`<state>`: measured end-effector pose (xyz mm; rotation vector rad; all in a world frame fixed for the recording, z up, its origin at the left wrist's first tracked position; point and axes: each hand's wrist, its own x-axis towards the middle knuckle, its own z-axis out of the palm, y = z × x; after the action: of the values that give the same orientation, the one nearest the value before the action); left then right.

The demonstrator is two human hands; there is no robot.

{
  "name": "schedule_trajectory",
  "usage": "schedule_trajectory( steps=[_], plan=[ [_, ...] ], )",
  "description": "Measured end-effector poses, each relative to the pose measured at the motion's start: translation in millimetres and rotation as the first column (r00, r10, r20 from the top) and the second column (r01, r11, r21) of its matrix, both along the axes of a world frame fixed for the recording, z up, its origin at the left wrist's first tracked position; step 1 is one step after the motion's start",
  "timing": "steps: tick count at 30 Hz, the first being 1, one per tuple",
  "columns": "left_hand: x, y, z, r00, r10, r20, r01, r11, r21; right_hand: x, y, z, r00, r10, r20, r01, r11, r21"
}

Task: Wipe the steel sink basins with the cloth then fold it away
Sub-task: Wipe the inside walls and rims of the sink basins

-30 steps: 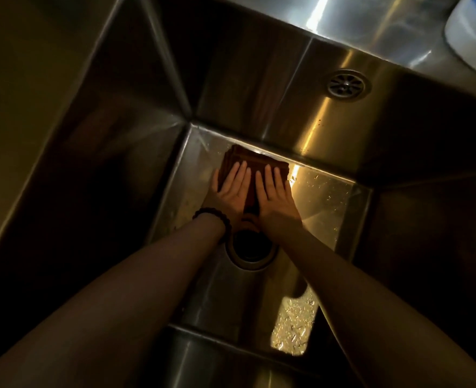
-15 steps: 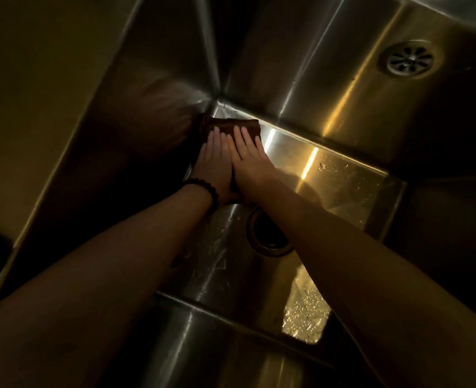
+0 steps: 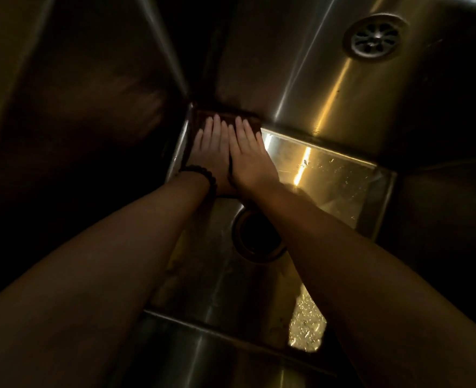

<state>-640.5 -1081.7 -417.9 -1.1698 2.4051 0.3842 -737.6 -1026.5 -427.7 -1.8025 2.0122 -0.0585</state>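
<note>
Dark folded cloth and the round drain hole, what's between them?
Head view: both flat hands, left hand and right hand, cover that stretch from cloth to drain hole.

Both bare forearms reach forward and down, converging until the hands lie side by side, touching along their inner edges. The left hand (image 3: 213,148) and right hand (image 3: 248,152) are palm-down with fingers straight and together. A dark beaded bracelet (image 3: 203,175) circles the left wrist.
</note>
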Motion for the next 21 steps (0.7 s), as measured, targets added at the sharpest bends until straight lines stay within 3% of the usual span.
schedule_trajectory(
  steps=[7, 10, 13, 16, 18, 21],
  plan=[
    [-89.7, 75.0, -7.7, 0.977, -0.172, -0.125, 0.174, 0.985, 0.0, -75.6, 89.2, 10.2, 0.975, -0.203, -0.086, 0.213, 0.97, 0.117],
    [-128.2, 111.8, -2.9, 0.939, -0.322, -0.12, 0.332, 0.94, 0.074, -103.0, 128.2, 21.1, 0.934, -0.306, -0.184, 0.348, 0.897, 0.273],
    [-144.8, 120.0, 4.8, 0.908, -0.392, -0.148, 0.411, 0.902, 0.129, -108.5, 140.0, 36.0, 0.888, -0.393, -0.238, 0.453, 0.834, 0.316],
    [-127.9, 100.7, 13.8, 0.871, -0.452, -0.193, 0.482, 0.863, 0.152, -93.2, 139.7, 42.0, 0.846, -0.52, -0.12, 0.532, 0.805, 0.264],
    [-110.6, 89.6, 14.0, 0.846, -0.511, -0.149, 0.529, 0.84, 0.122, -83.0, 141.6, 40.7, 0.816, -0.577, -0.032, 0.562, 0.78, 0.275],
    [-102.6, 94.1, 9.5, 0.814, -0.576, -0.068, 0.58, 0.813, 0.052, -78.8, 145.3, 34.6, 0.795, -0.607, -0.025, 0.584, 0.753, 0.304]
  ],
)
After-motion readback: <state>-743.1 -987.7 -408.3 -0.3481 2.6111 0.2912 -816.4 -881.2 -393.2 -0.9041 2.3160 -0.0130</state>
